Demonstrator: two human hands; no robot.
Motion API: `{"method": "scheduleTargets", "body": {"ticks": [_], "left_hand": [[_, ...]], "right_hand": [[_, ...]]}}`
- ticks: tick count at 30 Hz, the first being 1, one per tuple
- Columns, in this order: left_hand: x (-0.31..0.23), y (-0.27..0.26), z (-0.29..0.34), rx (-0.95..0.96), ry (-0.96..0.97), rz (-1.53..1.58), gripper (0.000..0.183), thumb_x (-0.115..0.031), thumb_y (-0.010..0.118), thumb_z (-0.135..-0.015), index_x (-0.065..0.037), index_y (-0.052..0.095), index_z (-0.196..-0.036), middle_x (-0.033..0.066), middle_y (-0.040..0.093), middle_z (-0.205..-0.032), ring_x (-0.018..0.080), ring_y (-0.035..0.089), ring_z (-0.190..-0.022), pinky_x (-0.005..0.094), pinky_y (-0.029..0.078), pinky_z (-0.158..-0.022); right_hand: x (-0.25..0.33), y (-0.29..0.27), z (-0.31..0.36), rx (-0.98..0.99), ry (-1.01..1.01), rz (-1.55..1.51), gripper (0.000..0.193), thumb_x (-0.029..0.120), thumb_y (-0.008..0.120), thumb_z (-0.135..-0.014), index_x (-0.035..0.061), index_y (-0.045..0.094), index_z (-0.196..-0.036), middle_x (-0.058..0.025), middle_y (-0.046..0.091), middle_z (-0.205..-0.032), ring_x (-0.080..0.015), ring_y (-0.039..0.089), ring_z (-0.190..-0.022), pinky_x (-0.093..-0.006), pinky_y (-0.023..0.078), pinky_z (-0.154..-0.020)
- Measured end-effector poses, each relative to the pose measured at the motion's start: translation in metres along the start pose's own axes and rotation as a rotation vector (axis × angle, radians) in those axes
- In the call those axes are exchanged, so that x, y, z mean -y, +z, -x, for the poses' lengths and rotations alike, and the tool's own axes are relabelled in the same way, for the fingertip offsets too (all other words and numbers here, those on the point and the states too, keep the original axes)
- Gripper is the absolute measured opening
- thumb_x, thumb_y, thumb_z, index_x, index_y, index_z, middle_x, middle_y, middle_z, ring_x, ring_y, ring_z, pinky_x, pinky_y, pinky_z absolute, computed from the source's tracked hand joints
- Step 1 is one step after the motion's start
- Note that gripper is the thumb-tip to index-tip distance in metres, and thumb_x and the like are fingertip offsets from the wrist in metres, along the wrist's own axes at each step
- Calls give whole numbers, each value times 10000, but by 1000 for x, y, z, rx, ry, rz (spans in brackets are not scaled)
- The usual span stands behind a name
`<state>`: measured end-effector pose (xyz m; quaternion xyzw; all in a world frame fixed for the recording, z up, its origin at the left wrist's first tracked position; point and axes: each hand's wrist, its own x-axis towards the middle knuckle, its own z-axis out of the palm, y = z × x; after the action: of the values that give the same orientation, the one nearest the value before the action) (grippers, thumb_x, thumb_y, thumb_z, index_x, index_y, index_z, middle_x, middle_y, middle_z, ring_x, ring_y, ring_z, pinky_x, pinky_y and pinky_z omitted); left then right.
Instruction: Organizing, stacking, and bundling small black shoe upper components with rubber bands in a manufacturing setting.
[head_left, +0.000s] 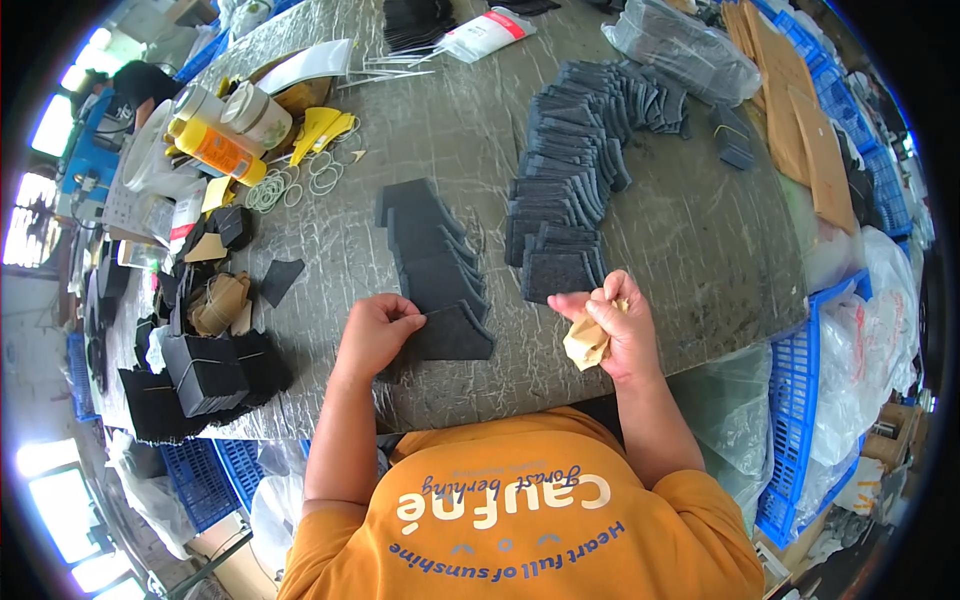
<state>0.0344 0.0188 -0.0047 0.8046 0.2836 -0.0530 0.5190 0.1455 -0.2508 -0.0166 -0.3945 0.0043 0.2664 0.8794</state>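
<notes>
My left hand (378, 335) is closed in a pinch at the left edge of the nearest black cut piece (455, 335). That piece lies at the near end of an overlapping row of black pieces (430, 230) with curved edges. My right hand (628, 330) is closed around a crumpled pale yellow cloth (587, 342), one finger stretched toward the left. Just beyond that finger ends a long curving row of overlapped dark blue-grey pieces (565, 160). The nearest of them is a flat dark piece (556, 274).
Bundled black pieces (205, 375) stand at the table's left edge, near a loose black piece (282, 280). Farther back are a yellow bottle (215, 148), white jars and rubber bands (275, 190). Brown cardboard (822, 160) and a blue crate (790, 440) line the right side. A person (140, 90) sits far left.
</notes>
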Motion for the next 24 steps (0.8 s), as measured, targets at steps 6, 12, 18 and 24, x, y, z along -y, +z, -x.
{"method": "scheduleTargets", "body": {"ticks": [6,12,18,24], "left_hand": [[2,1,-1,-24,17,-19,73,-83,677,-741,-19,642,-746,-30,570,-635,54,474,-582,217,381,-540],[-1,2,-1,-25,6,-43,84,-90,681,-736,-15,649,-756,-20,579,-636,59,478,-583,224,387,-545],[-8,9,3,-87,7,-200,114,-113,687,-726,-9,669,-770,86,637,-688,164,571,-601,288,453,-587],[-1,11,1,-231,275,-499,135,-105,718,-667,-19,666,-758,78,617,-738,237,579,-667,307,456,-625]], "right_hand": [[-12,12,13,417,-285,1063,120,22,621,-782,64,587,-889,-33,577,-796,-145,565,-573,-276,471,-559],[-41,23,29,654,-519,1508,250,105,627,-756,103,646,-1005,-47,621,-1047,-203,617,-621,-327,499,-573],[-45,30,32,690,-535,1776,306,128,570,-776,87,621,-1075,-20,602,-1121,-182,622,-609,-328,503,-553],[-49,25,27,685,-502,1711,320,141,578,-792,94,596,-1108,-21,602,-1073,-214,632,-641,-330,501,-565]]}}
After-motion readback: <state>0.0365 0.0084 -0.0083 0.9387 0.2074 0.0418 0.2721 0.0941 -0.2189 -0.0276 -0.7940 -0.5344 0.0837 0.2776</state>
